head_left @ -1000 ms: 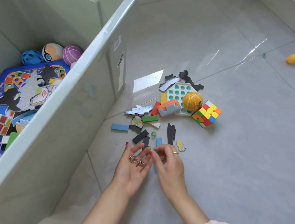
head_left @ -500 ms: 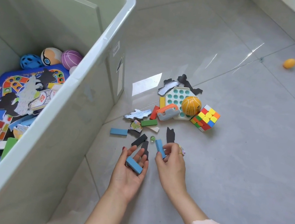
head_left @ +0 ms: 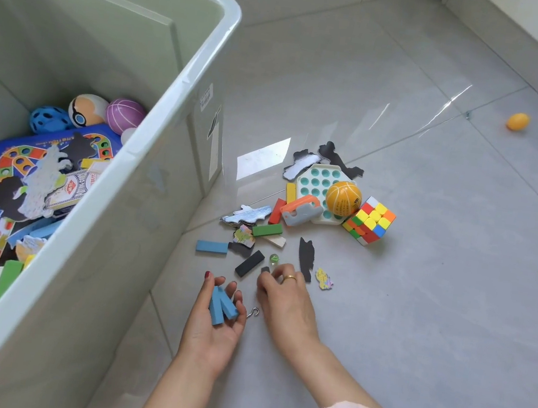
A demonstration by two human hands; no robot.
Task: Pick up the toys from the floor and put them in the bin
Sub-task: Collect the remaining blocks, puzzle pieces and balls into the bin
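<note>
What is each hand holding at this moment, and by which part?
Left hand cradles two blue blocks in its upturned palm, fingers loosely curled. Right hand reaches at a small dark piece; grip cannot be told.

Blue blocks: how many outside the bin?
3. Two blue blocks lie in the upturned left hand; one lies on the floor near the bin. The pile may hide more.

Bright daylight, glare on floor [head_left: 393, 124]
</note>
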